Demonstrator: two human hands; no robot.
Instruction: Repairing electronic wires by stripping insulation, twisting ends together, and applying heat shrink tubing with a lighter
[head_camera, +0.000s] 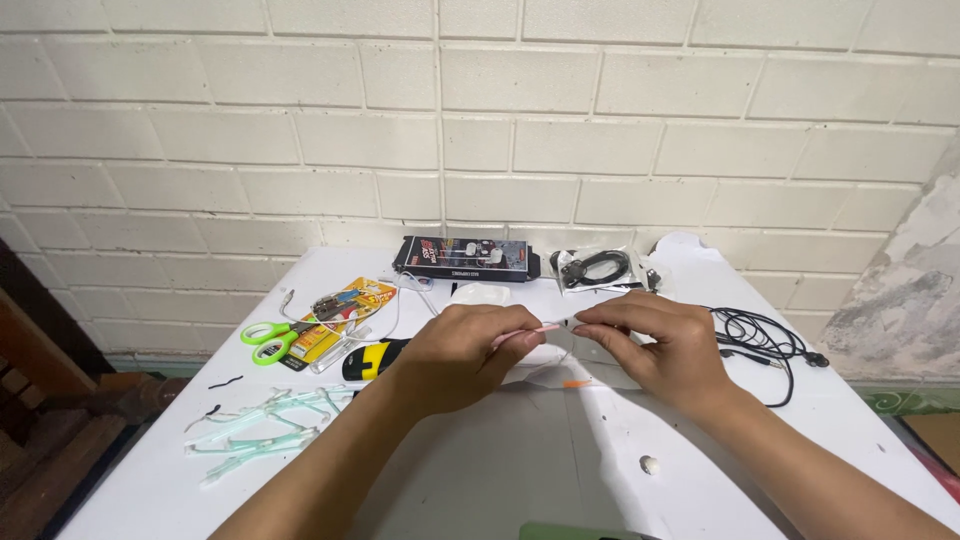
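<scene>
Fingers of both hands pinch a thin pink cable (538, 330) above a white table (480, 470) against a white brick wall (480, 120).

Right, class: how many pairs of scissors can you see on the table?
1. The green-handled scissors lie at the table's left side, beside the yellow blister pack. Others could be hidden behind the hands.
</scene>
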